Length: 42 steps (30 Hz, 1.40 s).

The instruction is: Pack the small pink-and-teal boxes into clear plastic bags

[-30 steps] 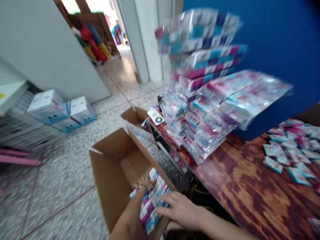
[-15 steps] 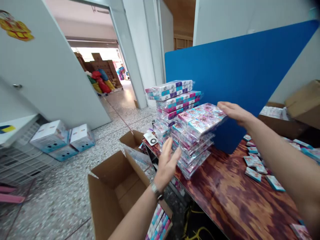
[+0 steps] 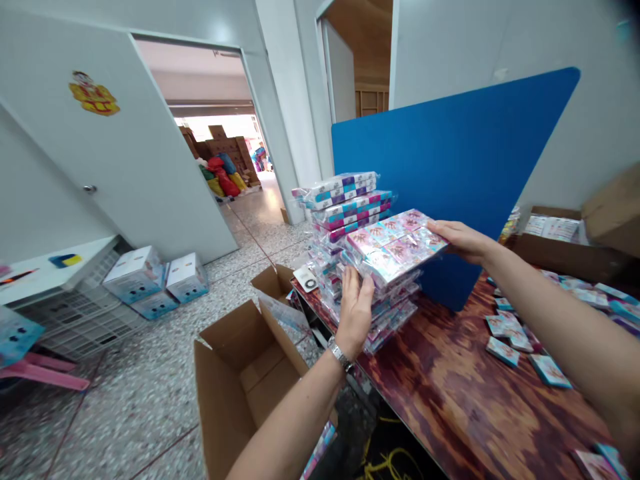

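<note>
Two hands: both mine, one at each end of the top shrink-wrapped pack (image 3: 393, 243).
Left hand (image 3: 356, 310): flat against the near end of the pack, fingers straight and close together, thumb out of sight; a metal watch (image 3: 340, 353) sits on the wrist.
Right hand (image 3: 460, 240): palm down at the far end of the same pack, fingers stretched along its edge; I cannot tell how far they curl under.
Pack position: tilted, its far end raised, on top of the front stack (image 3: 385, 300) at the corner of the wooden table (image 3: 450, 393).
Stacks of packs: two that I can tell apart, the front one under my hands and a taller one (image 3: 345, 200) just behind it; the number of packs in each is too blurred by wrap to count.
Loose small packets (image 3: 515, 340): at least eight scattered on the table to the right, some cut off by the frame edge.
Cardboard boxes: one open box (image 3: 240, 380) on the floor below the table corner, its inside mostly hidden by my left forearm, with a sliver of coloured packs at its bottom edge; one more carton (image 3: 555, 237) at the far right, partly cut off.
White boxes on the floor (image 3: 155, 280): three by the door.
Blue panel (image 3: 450, 167): one, upright behind the stacks.
</note>
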{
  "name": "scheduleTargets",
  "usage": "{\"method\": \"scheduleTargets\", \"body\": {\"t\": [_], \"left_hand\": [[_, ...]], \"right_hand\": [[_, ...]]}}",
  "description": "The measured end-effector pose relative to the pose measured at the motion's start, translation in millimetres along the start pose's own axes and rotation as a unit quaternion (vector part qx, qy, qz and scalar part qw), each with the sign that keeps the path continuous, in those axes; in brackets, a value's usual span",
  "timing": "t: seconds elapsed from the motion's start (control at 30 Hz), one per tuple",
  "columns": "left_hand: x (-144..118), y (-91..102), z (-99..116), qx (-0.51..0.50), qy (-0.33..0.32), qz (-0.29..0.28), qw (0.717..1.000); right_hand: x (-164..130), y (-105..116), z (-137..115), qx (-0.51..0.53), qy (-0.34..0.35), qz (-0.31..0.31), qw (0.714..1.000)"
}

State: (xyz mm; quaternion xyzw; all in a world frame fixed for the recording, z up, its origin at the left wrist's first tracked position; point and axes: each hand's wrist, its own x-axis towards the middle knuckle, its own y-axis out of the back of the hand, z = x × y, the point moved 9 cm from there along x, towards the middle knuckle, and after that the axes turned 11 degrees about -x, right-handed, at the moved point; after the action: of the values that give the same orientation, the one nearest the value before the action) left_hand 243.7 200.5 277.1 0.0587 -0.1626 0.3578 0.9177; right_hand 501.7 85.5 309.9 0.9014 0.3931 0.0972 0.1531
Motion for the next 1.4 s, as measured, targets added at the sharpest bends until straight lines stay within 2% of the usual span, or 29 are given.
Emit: {"method": "scheduleTargets", "body": {"t": [0.1,0.17,0.2,0.27,0.4,0.5,0.63,0.77,0.83,0.9,0.97,1.03,1.07,1.1,1.17,1.23,1.3,1.4], "left_hand": [[-34.1,-9.8,26.6,-0.033,-0.019,-0.028,0.999],[-60.1,-21.1,37.9,-0.05,-0.05,-0.056,0.996],[-72.5,-27.0,36.3,-0.046,-0.052,-0.065,0.995],[-95.2,-41.4,18.9,-0.002,-0.035,-0.088,0.995],[-129.8,-72.6,-40.9,0.111,-0.035,-0.157,0.981],[-146.4,-87.6,-82.6,0.142,-0.101,-0.204,0.963],[-167.8,-97.2,-125.9,0.164,-0.203,-0.267,0.928],[-193.6,-101.6,-155.7,0.171,-0.21,-0.344,0.899],[-206.0,-100.6,-154.4,0.17,-0.214,-0.381,0.884],[-207.4,-95.5,-137.0,0.16,-0.234,-0.383,0.879],[-190.5,-91.4,-107.4,0.151,-0.27,-0.337,0.889],[-155.9,-97.3,-80.1,0.176,-0.291,-0.26,0.904],[-134.3,-109.3,-76.5,0.214,-0.266,-0.246,0.907],[-113.0,-126.3,-79.9,0.264,-0.223,-0.255,0.903],[-83.2,-165.6,-102.3,0.348,-0.118,-0.337,0.867],[-78.4,-194.3,-130.1,0.389,-0.032,-0.451,0.803],[-84.8,-201.6,-145.1,0.408,-0.006,-0.512,0.756],[-95.3,-189.0,-144.4,0.411,-0.02,-0.53,0.742]], "right_hand": [[-57.5,23.5,11.8,-0.001,0.069,0.046,0.997],[-102.3,38.5,36.9,-0.048,0.089,0.084,0.991],[-124.5,43.2,54.1,-0.078,0.09,0.099,0.988],[-164.9,44.8,95.6,-0.133,0.074,0.108,0.982],[-222.6,36.7,183.4,-0.178,0.011,0.124,0.976],[-246.5,25.6,231.9,-0.181,-0.016,0.134,0.974],[-264.8,6.1,267.6,-0.177,-0.024,0.093,0.979],[-281.2,5.5,272.4,-0.198,-0.047,0.043,0.978],[-288.0,15.0,257.8,-0.236,-0.042,0.047,0.97],[-292.5,22.4,234.3,-0.296,-0.013,0.058,0.953],[-294.5,20.5,213.2,-0.365,0.022,0.051,0.929],[-294.7,10.1,203.0,-0.422,0.046,0.031,0.905],[-294.4,4.6,202.4,-0.439,0.049,0.028,0.897],[-294.0,0.2,203.7,-0.449,0.048,0.034,0.891],[-293.6,-4.0,209.4,-0.45,0.041,0.072,0.889],[-293.9,-3.9,215.6,-0.438,0.041,0.121,0.89],[-293.3,-2.3,221.4,-0.432,0.05,0.153,0.888],[-289.1,2.7,229.1,-0.431,0.061,0.176,0.883]]}}
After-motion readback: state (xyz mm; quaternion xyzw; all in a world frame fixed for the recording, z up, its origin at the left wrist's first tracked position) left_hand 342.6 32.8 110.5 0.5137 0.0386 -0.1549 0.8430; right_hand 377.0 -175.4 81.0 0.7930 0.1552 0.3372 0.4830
